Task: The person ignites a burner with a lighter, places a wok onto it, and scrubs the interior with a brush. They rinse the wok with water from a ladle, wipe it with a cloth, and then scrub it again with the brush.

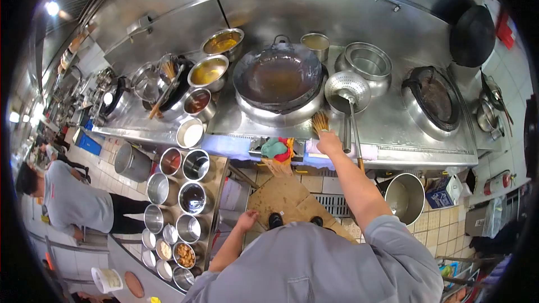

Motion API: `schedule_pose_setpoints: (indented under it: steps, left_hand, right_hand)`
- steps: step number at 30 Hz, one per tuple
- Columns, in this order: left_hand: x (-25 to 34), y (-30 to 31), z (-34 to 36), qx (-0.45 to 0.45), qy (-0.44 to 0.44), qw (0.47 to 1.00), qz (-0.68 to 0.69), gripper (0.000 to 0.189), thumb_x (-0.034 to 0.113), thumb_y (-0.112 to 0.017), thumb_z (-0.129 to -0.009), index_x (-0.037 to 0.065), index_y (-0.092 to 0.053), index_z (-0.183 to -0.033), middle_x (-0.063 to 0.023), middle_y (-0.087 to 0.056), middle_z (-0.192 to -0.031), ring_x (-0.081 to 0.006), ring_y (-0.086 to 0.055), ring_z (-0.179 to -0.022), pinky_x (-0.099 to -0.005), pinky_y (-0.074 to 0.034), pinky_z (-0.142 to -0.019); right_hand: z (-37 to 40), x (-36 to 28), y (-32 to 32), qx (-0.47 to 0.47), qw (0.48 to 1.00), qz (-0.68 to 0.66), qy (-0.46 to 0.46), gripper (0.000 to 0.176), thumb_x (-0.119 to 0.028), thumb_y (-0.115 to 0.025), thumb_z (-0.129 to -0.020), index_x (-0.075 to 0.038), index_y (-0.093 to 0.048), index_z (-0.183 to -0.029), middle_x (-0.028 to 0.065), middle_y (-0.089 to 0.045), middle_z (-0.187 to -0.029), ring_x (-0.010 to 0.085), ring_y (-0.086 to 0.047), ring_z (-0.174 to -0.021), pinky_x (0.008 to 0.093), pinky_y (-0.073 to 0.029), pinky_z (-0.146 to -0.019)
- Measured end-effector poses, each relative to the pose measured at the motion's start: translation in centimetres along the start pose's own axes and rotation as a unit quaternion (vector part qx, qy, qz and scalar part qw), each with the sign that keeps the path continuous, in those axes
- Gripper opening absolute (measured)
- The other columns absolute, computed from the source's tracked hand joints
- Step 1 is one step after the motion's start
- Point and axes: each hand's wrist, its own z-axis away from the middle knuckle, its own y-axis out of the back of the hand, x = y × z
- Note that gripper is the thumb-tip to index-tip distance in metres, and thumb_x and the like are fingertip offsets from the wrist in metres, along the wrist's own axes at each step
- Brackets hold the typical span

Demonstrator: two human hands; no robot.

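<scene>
My right hand [329, 142] reaches forward over the stove's front edge, its fingers wrapped round a bamboo wok brush [320, 122] with the bristles pointing away from me. Left of and beyond the brush, a large dark wok [278, 78] sits on its burner with a little yellowish liquid in the bottom. A perforated skimmer [347, 91] lies just right of the brush, its long handle running toward me beside my hand. My left hand [248, 220] hangs low by my side, loosely open, holding nothing I can see, to the right of the metal pots.
Bowls of yellow liquid [208, 72] line the wok's left side. A lidless steel pot [368, 62] and a second wok [432, 101] stand to the right. Metal pots [192, 197] crowd the left-hand table. A co-worker [78, 196] stands beyond it. A deep pot [403, 197] is below the counter.
</scene>
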Motion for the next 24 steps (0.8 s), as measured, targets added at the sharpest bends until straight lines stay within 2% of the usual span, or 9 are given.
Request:
schedule_pose_setpoints:
  steps: [8, 10, 14, 15, 17, 20, 22, 23, 24]
  left_hand:
    - [-6.3, 1.0, -0.1, -0.108, 0.028, 0.97, -0.215, 0.045, 0.043, -0.044, -0.086, 0.008, -0.06, -0.11, -0.0173, -0.059, -0.112, -0.0341, -0.056, -0.104, -0.0403, -0.044, -0.09]
    - [-9.0, 0.7, -1.1, -0.106, 0.042, 0.961, -0.253, 0.045, 0.044, -0.044, -0.086, 0.011, -0.06, -0.111, -0.0164, -0.06, -0.112, -0.0332, -0.056, -0.104, -0.0413, -0.044, -0.091]
    - [-3.0, 1.5, -0.3, -0.137, -0.035, 0.905, -0.402, 0.041, 0.042, -0.043, -0.086, 0.013, -0.062, -0.108, -0.0158, -0.061, -0.109, -0.0319, -0.057, -0.103, -0.0426, -0.045, -0.089]
    - [-1.7, 1.5, -1.4, -0.094, -0.051, 0.913, -0.393, 0.039, 0.04, -0.043, -0.086, 0.013, -0.063, -0.105, -0.016, -0.062, -0.105, -0.0324, -0.058, -0.1, -0.0436, -0.046, -0.086]
    - [3.3, 2.2, -2.9, 0.019, -0.107, 0.927, -0.36, 0.034, 0.036, -0.044, -0.085, 0.012, -0.064, -0.096, -0.016, -0.065, -0.092, -0.0352, -0.061, -0.09, -0.0464, -0.048, -0.077]
    - [13.8, 5.0, -6.9, 0.224, -0.346, 0.874, -0.257, 0.026, 0.026, -0.051, -0.084, 0.004, -0.063, -0.079, -0.0185, -0.063, -0.078, -0.0369, -0.06, -0.076, -0.0479, -0.047, -0.072]
    - [22.3, 7.3, -7.4, 0.222, -0.317, 0.907, -0.165, 0.014, 0.018, -0.057, -0.08, 0.007, -0.064, -0.084, -0.0167, -0.062, -0.084, -0.0364, -0.058, -0.085, -0.0437, -0.046, -0.08]
    - [24.5, 8.2, -9.2, 0.278, -0.397, 0.86, -0.158, 0.014, 0.017, -0.058, -0.08, 0.009, -0.063, -0.09, -0.0147, -0.061, -0.094, -0.0351, -0.058, -0.088, -0.0431, -0.047, -0.079]
    - [27.7, 9.0, -9.1, 0.319, -0.43, 0.829, -0.159, 0.014, 0.017, -0.058, -0.08, 0.01, -0.062, -0.092, -0.0138, -0.06, -0.097, -0.035, -0.058, -0.088, -0.0433, -0.047, -0.078]
  right_hand:
    - [11.4, 0.5, -2.8, 0.297, 0.951, -0.024, 0.077, 0.048, -0.028, -0.06, -0.08, -0.013, -0.048, -0.125, 0.0201, -0.042, -0.126, 0.0404, -0.049, -0.106, 0.052, -0.041, -0.085]
    - [14.9, 2.8, -6.2, 0.228, 0.95, -0.143, 0.16, 0.039, -0.024, -0.058, -0.08, -0.007, -0.054, -0.116, 0.0212, -0.053, -0.111, 0.0367, -0.054, -0.096, 0.0424, -0.045, -0.081]
    - [21.1, 14.1, -22.3, -0.314, 0.875, -0.367, -0.017, 0.025, -0.023, -0.048, -0.088, -0.002, -0.06, -0.089, 0.014, -0.062, -0.074, 0.0296, -0.061, -0.073, 0.0387, -0.048, -0.064]
    - [22.9, 21.3, -32.8, -0.274, 0.947, -0.031, 0.167, 0.029, -0.023, -0.043, -0.087, -0.006, -0.065, -0.096, 0.0162, -0.066, -0.093, 0.0269, -0.064, -0.081, 0.0411, -0.048, -0.07]
    - [28.0, 26.9, -33.4, -0.28, 0.923, 0.084, 0.25, 0.031, -0.022, -0.045, -0.084, -0.008, -0.064, -0.104, 0.0184, -0.065, -0.097, 0.0273, -0.064, -0.084, 0.0413, -0.048, -0.075]
    - [31.2, 28.3, -26.6, -0.305, 0.89, -0.325, -0.096, 0.022, -0.02, -0.052, -0.082, -0.014, -0.059, -0.102, 0.0085, -0.062, -0.087, 0.0226, -0.06, -0.072, 0.0373, -0.047, -0.064]
    - [35.5, 30.2, -24.1, -0.27, 0.718, -0.546, -0.338, 0.02, -0.019, -0.057, -0.08, -0.018, -0.056, -0.1, 0.002, -0.06, -0.081, 0.0195, -0.058, -0.064, 0.0347, -0.046, -0.058]
    - [35.0, 33.4, -25.6, -0.241, 0.733, -0.579, -0.263, 0.019, -0.015, -0.05, -0.085, -0.012, -0.05, -0.104, 0.0085, -0.061, -0.095, 0.0251, -0.061, -0.083, 0.0445, -0.048, -0.066]
    - [32.3, 33.1, -25.1, -0.212, 0.696, -0.585, -0.359, 0.01, -0.023, -0.052, -0.085, -0.017, -0.054, -0.093, 0.002, -0.057, -0.075, 0.0192, -0.056, -0.059, 0.037, -0.044, -0.052]
